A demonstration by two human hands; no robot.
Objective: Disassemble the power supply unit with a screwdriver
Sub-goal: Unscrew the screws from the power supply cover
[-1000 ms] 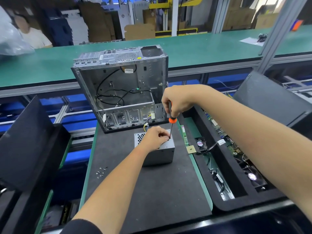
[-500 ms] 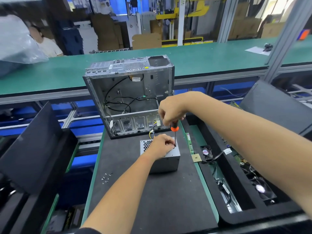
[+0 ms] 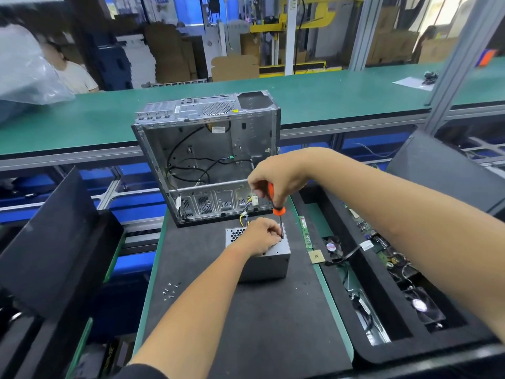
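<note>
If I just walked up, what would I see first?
First, the orange screwdriver, gripped by the right hand and standing upright with its tip on the top of the small grey power supply unit in the middle of the dark mat. The left hand rests on that box, fingers by the tip. Just behind stands the big open metal computer case.

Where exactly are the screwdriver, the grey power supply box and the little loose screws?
screwdriver [image 3: 279,210]: head view, orange collar of the handle.
power supply box [image 3: 269,265]: head view, near side wall.
loose screws [image 3: 170,290]: head view, middle of the cluster.
</note>
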